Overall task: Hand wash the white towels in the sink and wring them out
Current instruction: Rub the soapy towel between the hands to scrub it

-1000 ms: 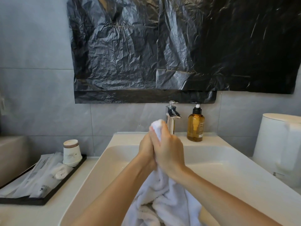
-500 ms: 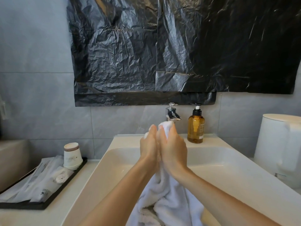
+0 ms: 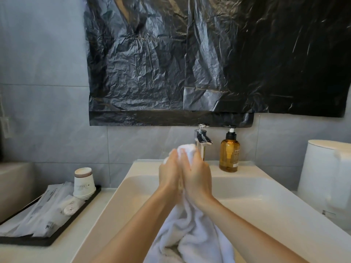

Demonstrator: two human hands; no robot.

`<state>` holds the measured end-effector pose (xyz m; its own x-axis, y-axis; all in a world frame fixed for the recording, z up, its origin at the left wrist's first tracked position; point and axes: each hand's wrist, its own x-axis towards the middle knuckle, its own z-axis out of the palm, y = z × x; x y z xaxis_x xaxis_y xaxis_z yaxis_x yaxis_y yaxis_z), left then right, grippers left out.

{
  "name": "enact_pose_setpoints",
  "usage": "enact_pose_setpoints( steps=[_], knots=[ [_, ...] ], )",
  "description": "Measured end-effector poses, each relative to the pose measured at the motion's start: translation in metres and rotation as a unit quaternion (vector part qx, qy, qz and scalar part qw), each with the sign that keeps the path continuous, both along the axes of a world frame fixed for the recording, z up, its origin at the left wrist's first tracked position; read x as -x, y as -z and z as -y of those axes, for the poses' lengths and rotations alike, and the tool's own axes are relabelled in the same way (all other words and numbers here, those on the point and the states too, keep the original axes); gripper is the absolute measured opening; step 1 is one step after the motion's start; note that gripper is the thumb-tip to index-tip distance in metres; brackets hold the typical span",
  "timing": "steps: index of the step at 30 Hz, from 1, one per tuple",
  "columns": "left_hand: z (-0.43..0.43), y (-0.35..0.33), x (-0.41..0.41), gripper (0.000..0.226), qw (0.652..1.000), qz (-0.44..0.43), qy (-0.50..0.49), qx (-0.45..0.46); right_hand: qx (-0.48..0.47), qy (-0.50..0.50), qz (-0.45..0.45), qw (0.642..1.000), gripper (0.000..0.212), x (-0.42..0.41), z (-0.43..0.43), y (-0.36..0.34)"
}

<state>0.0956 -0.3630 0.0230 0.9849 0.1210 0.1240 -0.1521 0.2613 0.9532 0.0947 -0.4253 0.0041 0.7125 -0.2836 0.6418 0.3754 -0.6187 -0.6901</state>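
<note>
A white towel (image 3: 191,234) hangs bunched over the white sink (image 3: 266,202), its lower part trailing into the basin at the bottom of the view. Its upper end sticks out above my fists, just in front of the chrome faucet (image 3: 201,138). My left hand (image 3: 169,174) and my right hand (image 3: 197,176) grip that upper part side by side, pressed against each other, fingers curled round the cloth. Whether water runs from the faucet is not visible.
An amber pump bottle (image 3: 229,151) stands on the sink ledge right of the faucet. A black tray (image 3: 57,236) on the left counter holds stacked paper cups (image 3: 84,184) and wrapped packets. A white appliance (image 3: 326,179) stands at right. Black plastic sheeting (image 3: 209,59) covers the wall above.
Both hands with the towel's upper end have shifted slightly, the left hand rising level with the right; the camera tilted a little, so the scene sits lower in the view.
</note>
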Motion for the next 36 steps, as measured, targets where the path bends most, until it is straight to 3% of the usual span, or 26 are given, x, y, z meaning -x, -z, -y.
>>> enact_pose_setpoints(
  steps=[3, 6, 8, 12, 15, 17, 22, 23, 27, 29, 32, 34, 36],
  knots=[
    [0.008, 0.003, 0.001, 0.035, 0.999, -0.017, 0.049, 0.017, -0.07, 0.035, -0.018, 0.997, 0.026, -0.002, 0.01, 0.001],
    [0.004, 0.004, -0.003, 0.025, 1.0, 0.016, 0.007, 0.008, 0.063, 0.03, 0.062, 0.996, 0.05, 0.011, -0.004, 0.015],
    [0.0, 0.003, -0.003, 0.02, 1.0, 0.027, -0.002, 0.01, 0.076, 0.019, 0.06, 0.995, 0.055, 0.009, -0.011, 0.013],
    [0.008, 0.004, 0.0, 0.035, 0.997, -0.015, 0.059, 0.041, -0.119, 0.04, -0.049, 0.991, 0.026, -0.009, 0.01, -0.006],
    [0.009, 0.003, -0.005, 0.038, 1.0, -0.004, 0.013, 0.013, -0.004, 0.036, -0.015, 0.999, 0.025, 0.012, 0.006, 0.003],
    [-0.002, 0.002, -0.009, 0.038, 0.999, 0.002, -0.041, -0.015, 0.043, -0.021, 0.003, 0.999, 0.026, 0.02, -0.009, 0.01],
    [0.0, 0.003, 0.0, 0.035, 0.999, -0.03, 0.029, -0.002, -0.14, 0.007, -0.093, 0.986, 0.019, -0.008, 0.003, -0.004],
    [0.004, 0.003, 0.001, 0.037, 0.999, -0.019, 0.033, -0.026, -0.132, 0.024, -0.085, 0.987, 0.02, -0.004, 0.007, -0.002],
    [-0.013, -0.001, -0.012, 0.041, 0.999, -0.013, -0.039, -0.028, 0.128, -0.029, 0.023, 0.991, 0.037, 0.021, -0.016, 0.018],
    [-0.018, 0.001, -0.013, 0.042, 0.999, -0.034, -0.034, 0.009, 0.091, -0.025, -0.016, 0.995, 0.038, 0.012, -0.023, 0.012],
    [0.0, 0.006, -0.005, 0.035, 0.998, -0.046, 0.039, 0.022, -0.092, 0.023, -0.075, 0.993, 0.024, -0.008, 0.001, -0.003],
    [0.011, 0.007, -0.003, 0.034, 0.998, -0.036, 0.057, -0.012, -0.075, 0.049, -0.047, 0.995, 0.021, -0.002, 0.015, 0.0],
    [0.008, 0.006, -0.009, 0.034, 0.999, -0.026, 0.011, -0.028, 0.022, 0.032, -0.015, 0.999, 0.024, 0.011, 0.006, 0.009]
  ],
)
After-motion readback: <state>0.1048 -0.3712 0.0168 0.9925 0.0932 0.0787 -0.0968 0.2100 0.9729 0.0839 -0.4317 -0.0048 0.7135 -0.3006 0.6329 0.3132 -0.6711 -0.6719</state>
